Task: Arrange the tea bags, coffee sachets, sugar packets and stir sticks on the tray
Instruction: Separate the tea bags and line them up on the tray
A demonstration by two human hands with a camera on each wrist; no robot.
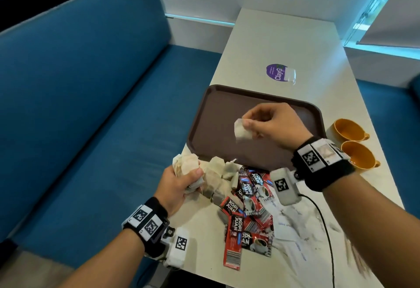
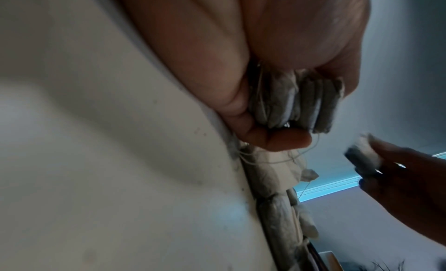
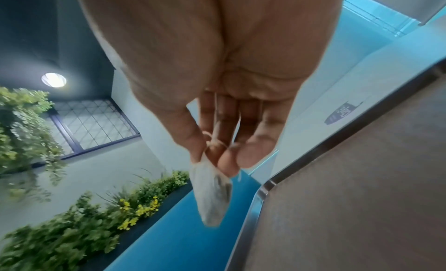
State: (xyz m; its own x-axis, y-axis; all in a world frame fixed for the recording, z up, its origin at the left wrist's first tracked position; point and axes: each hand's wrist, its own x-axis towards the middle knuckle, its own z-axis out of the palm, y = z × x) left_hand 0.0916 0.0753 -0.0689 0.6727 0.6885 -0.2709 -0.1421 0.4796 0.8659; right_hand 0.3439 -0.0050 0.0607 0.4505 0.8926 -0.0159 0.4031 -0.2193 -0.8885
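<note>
right hand (image 1: 270,124) pinching tea bag (image 1: 242,131) over tray (image 1: 316,115)

The setting is appearing to be a café or canteen seating booth. A blue upholstered bench (image 1: 91,106) is running beside a long white table (image 1: 284,44) carrying a brown serving tray (image 1: 216,115), two orange cups (image 1: 350,129) and a round purple sticker (image 1: 276,72). Planters of greenery (image 3: 72,227) are lining a wall beyond the bench.

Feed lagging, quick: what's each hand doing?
Left hand: grips a bunch of beige paper tea bags.
Right hand: pinches one white tea bag.
</note>
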